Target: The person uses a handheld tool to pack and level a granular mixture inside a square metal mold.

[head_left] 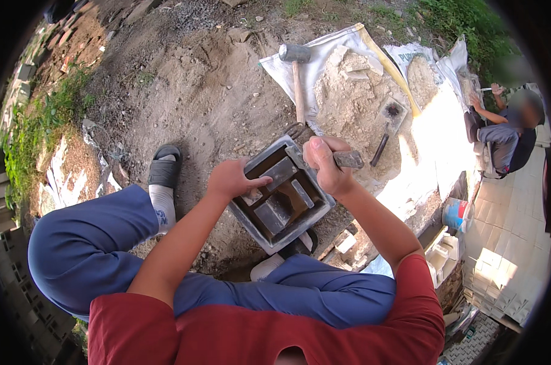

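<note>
Between my feet, a grey rectangular box mould (309, 220) sits tilted, with dark rectangular blocks (274, 214) and gaps inside. My left hand (234, 180) grips its left rim, the thumb stretched inward over a block and the other fingers mostly hidden behind the wall. At the upper right corner of the mould, my right hand (327, 163) is closed in a fist around a worn, flat grey hand tool (349, 159). One end of the tool sticks out to the right; its working end is largely hidden, so its exact kind is unclear.
A mallet (294, 53) with a wooden handle lies beyond the mould. Pale powder (348, 91) is heaped on a white sack (318, 52). Near it lie a dark-handled tool (379, 149) and a stained square plate (394, 112). A bucket (456, 214) and a seated person (506, 137) are at right.
</note>
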Demonstrator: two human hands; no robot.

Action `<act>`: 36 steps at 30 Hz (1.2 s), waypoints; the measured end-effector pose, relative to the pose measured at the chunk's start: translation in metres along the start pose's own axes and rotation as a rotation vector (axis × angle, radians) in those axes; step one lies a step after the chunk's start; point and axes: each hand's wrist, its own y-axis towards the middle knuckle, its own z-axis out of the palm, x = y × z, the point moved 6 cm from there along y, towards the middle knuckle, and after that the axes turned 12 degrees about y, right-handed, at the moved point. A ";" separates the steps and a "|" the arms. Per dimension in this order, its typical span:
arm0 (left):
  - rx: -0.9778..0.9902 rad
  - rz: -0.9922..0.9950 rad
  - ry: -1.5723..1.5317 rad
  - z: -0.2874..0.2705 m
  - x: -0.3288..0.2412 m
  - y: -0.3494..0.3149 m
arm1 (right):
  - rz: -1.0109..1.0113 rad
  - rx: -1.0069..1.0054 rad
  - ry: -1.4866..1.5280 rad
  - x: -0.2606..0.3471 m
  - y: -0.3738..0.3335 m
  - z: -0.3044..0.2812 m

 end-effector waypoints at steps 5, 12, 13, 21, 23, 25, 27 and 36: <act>0.009 0.014 0.021 -0.001 -0.003 0.002 | -0.039 0.025 -0.036 -0.052 -0.013 -0.022; -0.020 0.006 -0.027 -0.001 -0.001 -0.001 | 0.078 0.005 -0.052 -0.047 -0.006 -0.011; -0.011 0.003 -0.014 0.000 -0.001 0.001 | 0.077 0.017 -0.077 -0.047 -0.007 -0.013; -0.007 0.015 -0.027 -0.001 -0.002 -0.001 | 0.094 0.016 -0.042 -0.042 -0.019 -0.002; -0.007 0.011 -0.048 -0.002 0.001 -0.003 | 0.131 -0.006 -0.013 -0.031 -0.019 0.001; -0.013 0.024 -0.010 -0.007 -0.012 0.002 | 0.117 -0.067 0.047 -0.005 -0.019 -0.010; -0.036 0.039 -0.014 -0.004 -0.009 0.002 | 0.110 -0.105 0.072 0.010 -0.016 -0.007; -0.043 0.033 0.001 0.006 -0.004 0.006 | 0.098 -0.068 0.041 0.020 -0.013 -0.004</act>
